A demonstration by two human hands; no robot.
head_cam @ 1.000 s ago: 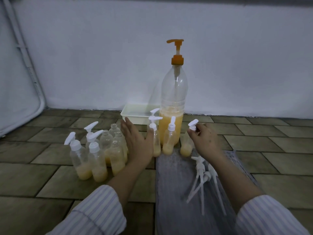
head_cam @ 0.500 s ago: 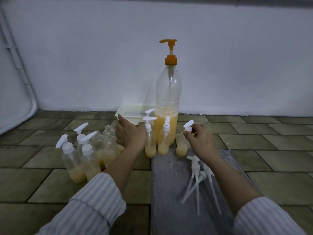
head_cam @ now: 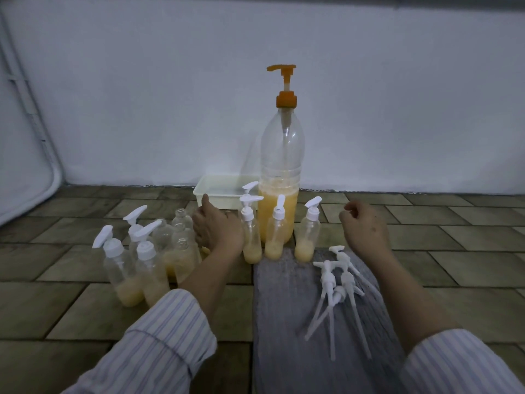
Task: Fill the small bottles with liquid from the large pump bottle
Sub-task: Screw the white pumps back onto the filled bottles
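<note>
The large pump bottle (head_cam: 279,194) with an orange pump stands by the wall, about a third full of yellow liquid. Three small bottles with white pumps (head_cam: 275,231) stand in a row before it, each with a little liquid. At the left is a cluster of small bottles (head_cam: 150,271), some capped and some without caps (head_cam: 181,223). My left hand (head_cam: 217,228) reaches into that cluster, its fingers curled round an uncapped small bottle that it mostly hides. My right hand (head_cam: 366,226) hovers right of the row, fingers curled, holding nothing.
Several loose white pump heads (head_cam: 338,288) with long tubes lie on a grey cloth (head_cam: 284,322) in front of me. A white tray (head_cam: 224,191) sits against the wall behind my left hand. The floor is tiled.
My right hand has let go of the rightmost small bottle's pump and drawn back to the right. My left hand has gone from flat beside the cluster to curled round a bottle.
</note>
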